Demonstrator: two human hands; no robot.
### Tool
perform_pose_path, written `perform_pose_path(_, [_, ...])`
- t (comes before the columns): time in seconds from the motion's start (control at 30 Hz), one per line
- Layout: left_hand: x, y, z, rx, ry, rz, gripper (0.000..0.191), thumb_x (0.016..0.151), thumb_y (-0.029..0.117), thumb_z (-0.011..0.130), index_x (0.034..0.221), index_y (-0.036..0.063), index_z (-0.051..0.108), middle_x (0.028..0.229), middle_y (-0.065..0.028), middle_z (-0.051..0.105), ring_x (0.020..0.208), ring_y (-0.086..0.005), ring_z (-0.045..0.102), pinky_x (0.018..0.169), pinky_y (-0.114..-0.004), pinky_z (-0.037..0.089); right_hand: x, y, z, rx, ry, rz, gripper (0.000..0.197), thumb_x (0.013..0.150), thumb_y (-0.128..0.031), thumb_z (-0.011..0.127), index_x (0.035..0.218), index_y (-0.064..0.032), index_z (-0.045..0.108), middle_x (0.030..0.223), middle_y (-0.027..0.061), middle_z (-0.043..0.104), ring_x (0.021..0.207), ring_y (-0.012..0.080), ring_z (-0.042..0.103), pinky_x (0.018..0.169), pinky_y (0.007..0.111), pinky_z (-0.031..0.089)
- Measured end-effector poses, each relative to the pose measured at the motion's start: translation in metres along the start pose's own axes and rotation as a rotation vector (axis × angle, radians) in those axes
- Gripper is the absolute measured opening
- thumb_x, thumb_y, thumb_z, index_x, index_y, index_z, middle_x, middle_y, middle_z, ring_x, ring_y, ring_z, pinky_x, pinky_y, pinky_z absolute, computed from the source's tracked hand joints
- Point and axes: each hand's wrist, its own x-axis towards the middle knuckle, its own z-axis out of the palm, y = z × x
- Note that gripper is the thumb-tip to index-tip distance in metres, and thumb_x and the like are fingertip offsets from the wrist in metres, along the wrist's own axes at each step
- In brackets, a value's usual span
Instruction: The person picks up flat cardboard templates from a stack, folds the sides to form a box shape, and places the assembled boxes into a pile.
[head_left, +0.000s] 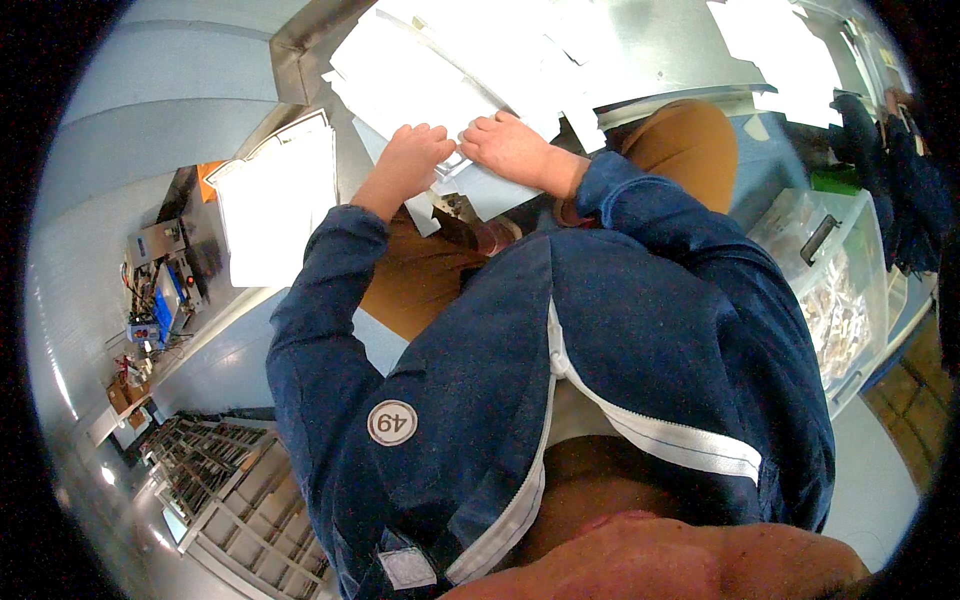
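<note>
My left hand (414, 159) and my right hand (510, 148) meet over the near edge of a metal worktable, fingers curled and nearly touching. Between them is a small pale, shiny piece (451, 166), pinched at the fingertips; what it is cannot be made out. The fingertips themselves are mostly hidden under the hands. Just beyond lie overlapping white sheets (420, 71), washed out by glare. A narrow white strip (583, 124) juts over the table edge to the right of my right hand.
A stack of white sheets (281, 202) lies at left. More white sheets (784, 56) are at far right, near a person's dark sleeve (862, 142). A clear plastic bin (862, 202) of small pale pieces stands at right. Equipment (165, 292) and metal racks (247, 502) appear at left.
</note>
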Motion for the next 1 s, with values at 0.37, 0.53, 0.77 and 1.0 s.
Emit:
perform_pose_path(0.37, [-0.012, 0.002, 0.011, -0.139, 0.117, -0.091, 0.016, 0.073, 0.001, 0.063, 0.080, 0.0151, 0.061, 0.083, -0.0007, 0.061, 0.090, -0.0268, 0.059, 0.078, -0.042, 0.040, 0.001, 0.002, -0.002, 0.013, -0.034, -0.018, 0.013, 0.088, -0.021, 0.058, 0.093, -0.0154, 0.068, 0.097, -0.0009, 0.062, 0.100, 0.0178, 0.061, 0.078, 0.037, 0.048])
perform_pose_path(0.53, [-0.020, 0.008, 0.013, -0.120, 0.188, -0.109, 0.017, 0.074, 0.005, 0.065, 0.089, 0.0123, 0.063, 0.096, -0.0056, 0.062, 0.097, -0.0298, 0.058, 0.088, -0.045, 0.042, 0.003, 0.001, -0.006, 0.012, -0.042, -0.028, 0.013, 0.088, -0.020, 0.057, 0.094, -0.0155, 0.068, 0.097, -0.0006, 0.063, 0.100, 0.0184, 0.062, 0.079, 0.037, 0.048])
perform_pose_path(0.77, [-0.007, 0.060, 0.017, -0.121, 0.137, -0.364, 0.022, 0.084, 0.008, 0.060, 0.106, 0.0056, 0.064, 0.111, -0.0117, 0.064, 0.112, -0.0328, 0.060, 0.107, -0.049, 0.038, 0.013, 0.011, 0.008, 0.035, -0.121, 0.082, 0.013, 0.088, -0.017, 0.057, 0.094, -0.0154, 0.068, 0.091, 0.0001, 0.066, 0.097, 0.0200, 0.064, 0.085, 0.039, 0.048])
perform_pose_path(1.0, [-0.002, 0.055, 0.018, -0.027, 0.129, -0.404, 0.024, 0.086, 0.006, 0.057, 0.108, 0.0059, 0.065, 0.102, -0.0088, 0.066, 0.103, -0.0296, 0.063, 0.105, -0.048, 0.039, 0.004, 0.032, -0.043, -0.094, -0.099, -0.093, 0.008, 0.086, -0.014, 0.063, 0.091, -0.0134, 0.069, 0.085, 0.0013, 0.065, 0.092, 0.0215, 0.064, 0.105, 0.044, 0.039])
